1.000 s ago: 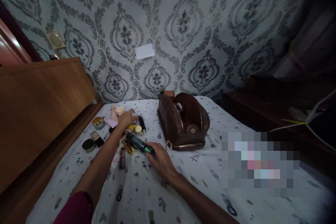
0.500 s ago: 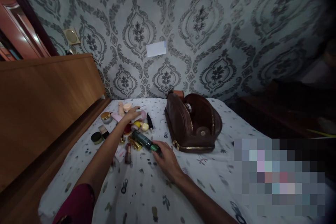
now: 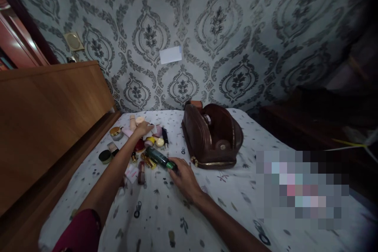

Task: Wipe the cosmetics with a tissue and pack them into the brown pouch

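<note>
A dark green bottle [image 3: 158,157] lies slanted at the front of a group of cosmetics, and my right hand [image 3: 183,175] is closed around its near end. My left hand [image 3: 143,129] reaches over the back of the group with fingers stretched out, close to a pink item [image 3: 158,131]; its fingertips are small and partly hidden. Around them lie a yellow-banded item [image 3: 150,141], a round cream-coloured piece [image 3: 160,142], a black tube [image 3: 165,137], gold tubes [image 3: 148,161] and a dark red lipstick-like tube [image 3: 141,173]. Two jars, gold-lidded [image 3: 116,133] and dark-lidded [image 3: 105,156], sit left of my forearm.
An open brown toiletry bag [image 3: 193,136] stands to the right of the cosmetics on the patterned white sheet [image 3: 159,212]. A wooden board [image 3: 53,114] borders the left side. Patterned wallpaper [image 3: 206,47] rises behind. A blurred-out patch covers the lower right.
The view has shifted slightly, so everything sits a little further left. My right hand still grips the green bottle. My left hand remains over the cosmetics, its fingers slightly changed in pose.
</note>
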`<state>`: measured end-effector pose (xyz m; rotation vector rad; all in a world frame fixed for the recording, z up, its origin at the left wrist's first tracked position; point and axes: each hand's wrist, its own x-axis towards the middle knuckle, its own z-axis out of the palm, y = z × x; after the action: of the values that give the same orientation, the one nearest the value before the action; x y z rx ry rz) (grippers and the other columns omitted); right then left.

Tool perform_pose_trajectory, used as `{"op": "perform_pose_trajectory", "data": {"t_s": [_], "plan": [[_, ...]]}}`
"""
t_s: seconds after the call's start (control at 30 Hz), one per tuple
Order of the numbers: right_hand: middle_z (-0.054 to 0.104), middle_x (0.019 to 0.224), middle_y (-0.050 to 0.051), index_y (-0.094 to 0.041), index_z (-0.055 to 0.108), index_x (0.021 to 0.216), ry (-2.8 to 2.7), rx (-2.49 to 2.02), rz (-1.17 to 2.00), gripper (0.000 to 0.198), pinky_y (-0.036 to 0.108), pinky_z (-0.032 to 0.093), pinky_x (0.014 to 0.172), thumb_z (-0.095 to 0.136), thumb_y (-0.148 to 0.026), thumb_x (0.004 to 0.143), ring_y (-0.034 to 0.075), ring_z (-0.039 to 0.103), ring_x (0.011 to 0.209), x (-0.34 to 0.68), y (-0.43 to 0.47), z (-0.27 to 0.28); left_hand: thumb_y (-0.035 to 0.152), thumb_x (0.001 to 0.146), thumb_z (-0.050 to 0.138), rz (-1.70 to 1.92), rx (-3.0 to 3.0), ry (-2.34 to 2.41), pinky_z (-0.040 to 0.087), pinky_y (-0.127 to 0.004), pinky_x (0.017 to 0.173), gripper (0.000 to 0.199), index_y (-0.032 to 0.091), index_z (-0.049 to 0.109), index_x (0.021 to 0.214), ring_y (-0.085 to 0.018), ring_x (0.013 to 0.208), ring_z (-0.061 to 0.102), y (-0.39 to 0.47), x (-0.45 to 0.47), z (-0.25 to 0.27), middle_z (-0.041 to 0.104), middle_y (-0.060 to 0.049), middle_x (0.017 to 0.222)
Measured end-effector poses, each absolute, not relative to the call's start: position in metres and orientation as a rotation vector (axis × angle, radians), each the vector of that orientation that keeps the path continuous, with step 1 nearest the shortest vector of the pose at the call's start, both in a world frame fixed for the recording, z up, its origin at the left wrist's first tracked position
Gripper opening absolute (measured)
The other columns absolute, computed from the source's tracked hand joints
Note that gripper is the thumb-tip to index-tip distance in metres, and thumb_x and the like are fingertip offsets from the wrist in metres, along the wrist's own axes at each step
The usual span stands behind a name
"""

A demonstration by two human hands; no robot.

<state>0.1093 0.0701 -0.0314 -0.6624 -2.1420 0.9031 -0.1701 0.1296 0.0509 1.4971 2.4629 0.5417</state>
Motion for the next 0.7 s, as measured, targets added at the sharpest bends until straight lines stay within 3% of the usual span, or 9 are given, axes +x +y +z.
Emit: {"op": "perform_pose_trajectory", "data": {"t_s": [0.33, 0.53, 0.7], "plan": [[0.067, 0.112, 0.011, -0.014, 0.061, 0.118, -2.173, -0.671, 0.911, 0.035, 0.039, 0.046, 0.095, 0.054, -0.014, 0.083, 0.025, 0.059, 0.105, 0.111, 0.068, -0.026, 0.035, 0.094, 0.058, 0.472, 1.522, 2.747, 0.051, -0.045, 0.092, 0.029, 0.017, 0.061, 0.116, -0.023, 0.108, 0.061, 0.115, -0.161, 0.064, 0.062, -0.009, 0.122], [0.068, 0.109, 0.011, -0.014, 0.062, 0.117, -2.151, -0.695, 0.906, 0.036, 0.04, 0.047, 0.094, 0.056, -0.012, 0.081, 0.025, 0.059, 0.103, 0.109, 0.068, -0.029, 0.027, 0.095, 0.044, 0.393, 1.608, 2.798, 0.048, -0.033, 0.089, 0.027, 0.026, 0.066, 0.111, -0.023, 0.113, 0.061, 0.108, -0.147, 0.075, 0.069, -0.007, 0.118], [0.068, 0.112, 0.01, -0.017, 0.062, 0.116, -2.135, -0.654, 0.896, 0.037, 0.039, 0.047, 0.095, 0.057, -0.012, 0.08, 0.025, 0.06, 0.105, 0.108, 0.07, -0.033, 0.048, 0.094, 0.042, 0.26, 1.709, 2.744, 0.049, -0.032, 0.084, 0.039, 0.025, 0.066, 0.113, -0.026, 0.109, 0.064, 0.109, -0.129, 0.071, 0.072, -0.009, 0.11]]}}
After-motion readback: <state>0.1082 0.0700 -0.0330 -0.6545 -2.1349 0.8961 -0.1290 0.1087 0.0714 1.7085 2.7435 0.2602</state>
